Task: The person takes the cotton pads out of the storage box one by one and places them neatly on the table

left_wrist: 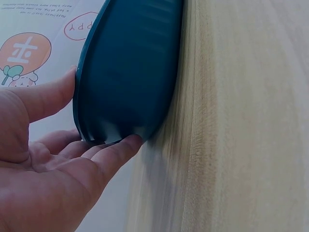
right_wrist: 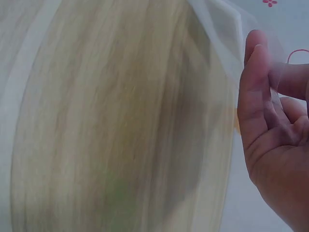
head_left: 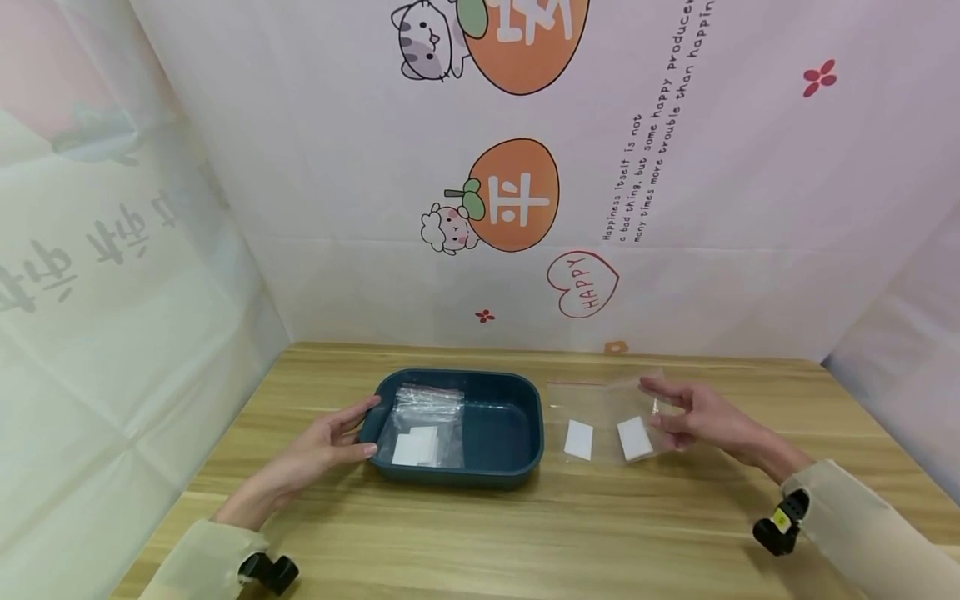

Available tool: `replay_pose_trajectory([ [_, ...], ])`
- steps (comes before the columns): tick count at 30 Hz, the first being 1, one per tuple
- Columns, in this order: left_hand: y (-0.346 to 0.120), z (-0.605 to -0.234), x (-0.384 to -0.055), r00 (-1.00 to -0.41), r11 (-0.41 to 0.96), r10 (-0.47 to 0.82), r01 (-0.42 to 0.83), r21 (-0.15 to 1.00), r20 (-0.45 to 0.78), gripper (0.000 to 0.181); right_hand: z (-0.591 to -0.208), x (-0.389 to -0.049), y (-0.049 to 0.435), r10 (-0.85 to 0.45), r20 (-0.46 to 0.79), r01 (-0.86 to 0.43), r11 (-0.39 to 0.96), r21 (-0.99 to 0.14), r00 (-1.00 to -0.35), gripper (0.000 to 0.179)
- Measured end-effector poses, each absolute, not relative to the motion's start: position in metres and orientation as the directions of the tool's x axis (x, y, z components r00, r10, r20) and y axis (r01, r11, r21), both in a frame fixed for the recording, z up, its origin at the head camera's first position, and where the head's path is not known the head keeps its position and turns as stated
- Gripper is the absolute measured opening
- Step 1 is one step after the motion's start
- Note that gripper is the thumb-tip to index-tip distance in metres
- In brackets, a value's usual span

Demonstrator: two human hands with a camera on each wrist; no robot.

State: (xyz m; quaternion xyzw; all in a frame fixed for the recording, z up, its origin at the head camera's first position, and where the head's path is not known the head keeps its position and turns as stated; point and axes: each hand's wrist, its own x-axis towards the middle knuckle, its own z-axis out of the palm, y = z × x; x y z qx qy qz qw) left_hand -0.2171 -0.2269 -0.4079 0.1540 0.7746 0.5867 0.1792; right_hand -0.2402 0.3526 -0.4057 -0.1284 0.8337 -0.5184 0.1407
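Note:
My left hand [head_left: 318,446] grips the left end of a dark blue plastic bin [head_left: 504,433]. In the left wrist view, the thumb [left_wrist: 53,96] is at the rim while the other fingers spread under the bin's end. Several clear zip bags [head_left: 429,408] with white cards inside lie in the bin's left half. To the right of the bin, my right hand [head_left: 701,417] pinches the edge of a clear plastic bag [head_left: 637,396] holding a white block [head_left: 634,437]. Beside it on the left lies another clear bag [head_left: 558,404] with a white card [head_left: 578,439] in it.
The wood-grain table [head_left: 570,533] carries everything. A white printed cloth [head_left: 360,275] hangs behind it, and more cloth [head_left: 112,275] closes off the left side. Each wrist wears a black camera strap over a pale sleeve [head_left: 862,508].

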Motion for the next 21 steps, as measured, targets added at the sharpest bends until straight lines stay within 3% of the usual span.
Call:
replay_pose_trajectory([
  [10,-0.226,-0.406,-0.216,-0.885,0.257,0.458,0.040,0.966,-0.085,0.079,-0.415,-0.239,0.359,-0.340,-0.109,-0.098,0.538,-0.837,-0.934,0.080],
  [21,-0.226,-0.406,-0.216,-0.890,0.284,0.446,0.042,0.958,-0.093,0.079,-0.421,-0.237,0.359,-0.339,0.008,-0.245,0.663,-0.707,-0.941,0.076],
])
